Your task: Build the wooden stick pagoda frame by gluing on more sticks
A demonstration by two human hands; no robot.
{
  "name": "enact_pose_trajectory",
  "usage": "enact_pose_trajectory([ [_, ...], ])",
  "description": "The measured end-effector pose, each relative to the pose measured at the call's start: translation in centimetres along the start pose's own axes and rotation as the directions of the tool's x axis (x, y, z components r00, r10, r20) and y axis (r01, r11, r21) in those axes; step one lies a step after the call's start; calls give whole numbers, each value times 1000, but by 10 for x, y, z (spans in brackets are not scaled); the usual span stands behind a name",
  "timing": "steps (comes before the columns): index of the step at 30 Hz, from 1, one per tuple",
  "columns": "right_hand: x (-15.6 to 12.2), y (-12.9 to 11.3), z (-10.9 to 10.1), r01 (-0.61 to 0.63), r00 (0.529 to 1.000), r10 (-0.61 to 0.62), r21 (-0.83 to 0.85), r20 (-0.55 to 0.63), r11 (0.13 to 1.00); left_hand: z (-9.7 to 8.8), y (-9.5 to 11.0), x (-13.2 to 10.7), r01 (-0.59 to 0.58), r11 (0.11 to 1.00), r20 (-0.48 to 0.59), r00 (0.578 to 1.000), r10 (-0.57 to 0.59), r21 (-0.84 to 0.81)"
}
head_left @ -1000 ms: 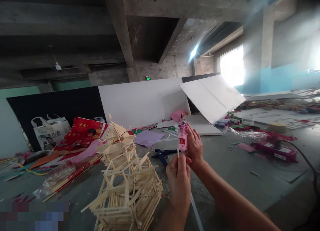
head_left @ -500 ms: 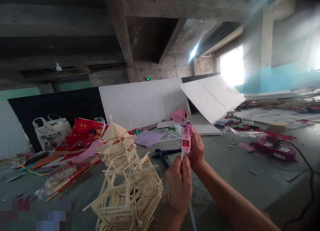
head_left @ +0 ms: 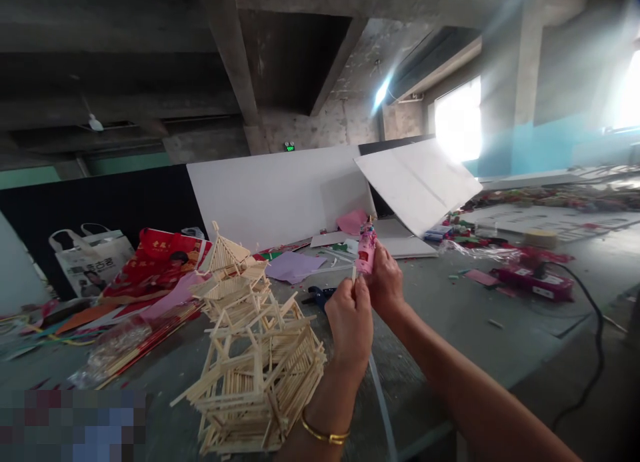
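partly hidden, a pink tool (head_left: 366, 247) is clasped by the right hand (head_left: 386, 287); just beside, left hand (head_left: 351, 323) pinches a mostly covered stick (head_left: 354, 274).

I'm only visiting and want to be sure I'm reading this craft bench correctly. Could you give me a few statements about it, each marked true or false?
1. The right hand holds a pink glue gun with its nozzle pointing up. True.
2. The left hand lies flat on the stick-built tower model. False: it is raised beside the model, pinching a thin wooden stick next to the glue gun.
3. A gold bangle sits on the left wrist. True.
4. The white tote bag stands at the far right, under the window. False: it stands at the far left, beside a red bag.
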State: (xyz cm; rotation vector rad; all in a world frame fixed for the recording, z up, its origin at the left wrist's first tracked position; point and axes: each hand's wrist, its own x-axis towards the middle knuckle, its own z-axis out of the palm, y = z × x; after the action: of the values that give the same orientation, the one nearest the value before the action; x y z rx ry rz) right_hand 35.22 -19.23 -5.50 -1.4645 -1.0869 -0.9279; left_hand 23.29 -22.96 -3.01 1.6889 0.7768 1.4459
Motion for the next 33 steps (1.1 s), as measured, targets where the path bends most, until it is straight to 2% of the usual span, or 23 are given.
enact_pose_trajectory([
  [2, 0, -1, 0, 12, 1000, -12, 0, -11, 1000, -3, -3, -1, -159, 977, -23, 986, 163, 139],
  [3, 0, -1, 0, 25, 1000, -25, 5, -18, 1000, -3, -5, -2, -181, 975, -16, 983, 185, 128],
  [4, 0, -2, -1, 41, 999, -40, 13, -27, 999, -2, -6, -4, -145, 988, -6, 989, 146, 52],
  [6, 0, -4, -3, 70, 997, -69, 35, -45, 997, 2, -6, -7, 55, 973, 72, 997, -39, -224],
  [7, 1, -4, -5, 81, 995, -79, 45, -56, 996, 5, -5, -9, 185, 909, 144, 980, -140, -374],
  [9, 2, -5, -7, 92, 993, -87, 61, -80, 994, 9, -2, -11, 401, 710, 302, 914, -270, -579],
  [10, 3, -6, -8, 94, 992, -88, 68, -90, 993, 10, -1, -12, 459, 632, 357, 887, -292, -624],
  [11, 3, -6, -9, 98, 991, -90, 76, -98, 992, 10, 0, -13, 481, 599, 378, 876, -298, -640],
  [12, 4, -7, -11, 103, 990, -94, 84, -103, 991, 9, 0, -13, 461, 626, 360, 886, -292, -629],
  [13, 4, -8, -12, 109, 989, -98, 93, -107, 990, 7, -1, -14, 397, 711, 305, 916, -262, -581],
  [15, 5, -10, -14, 121, 987, -108, 110, -119, 987, 1, -5, -15, 126, 930, 124, 988, -88, -346],
  [16, 5, -11, -16, 128, 985, -112, 124, -130, 984, -2, -7, -15, -29, 983, 56, 998, 39, -179],
  [18, 4, -13, -17, 148, 980, -123, 159, -157, 976, -7, -11, -17, -226, 971, 13, 974, 225, 81],
  [20, 4, -15, -18, 168, 975, -133, 195, -179, 966, -8, -12, -20, -228, 967, 16, 974, 227, 115],
  [22, 5, -15, -19, 179, 972, -140, 210, -188, 961, -4, -9, -24, -58, 995, 47, 997, 62, -85],
  [23, 5, -15, -19, 182, 971, -142, 210, -193, 961, -1, -8, -25, 71, 968, 96, 994, -49, -239],
  [25, 5, -15, -20, 183, 969, -141, 205, -205, 961, 4, -4, -27, 325, 798, 257, 941, -220, -507],
  [27, 5, -14, -21, 186, 965, -141, 200, -221, 962, 6, -1, -28, 458, 647, 381, 885, -269, -609],
  [28, 5, -15, -22, 190, 963, -144, 199, -227, 961, 5, -1, -28, 462, 648, 389, 882, -265, -606],
  [29, 5, -15, -22, 198, 962, -150, 203, -229, 959, 3, -1, -27, 422, 703, 357, 900, -250, -572],
  [30, 6, -16, -23, 201, 961, -151, 210, -230, 957, 0, -2, -27, 337, 798, 288, 934, -213, -500],
  [32, 6, -19, -25, 190, 963, -137, 226, -233, 955, -6, -6, -27, 68, 969, 114, 993, -42, -237],
  [33, 6, -20, -25, 182, 964, -126, 234, -235, 955, -9, -7, -28, -64, 994, 60, 996, 69, -87],
])
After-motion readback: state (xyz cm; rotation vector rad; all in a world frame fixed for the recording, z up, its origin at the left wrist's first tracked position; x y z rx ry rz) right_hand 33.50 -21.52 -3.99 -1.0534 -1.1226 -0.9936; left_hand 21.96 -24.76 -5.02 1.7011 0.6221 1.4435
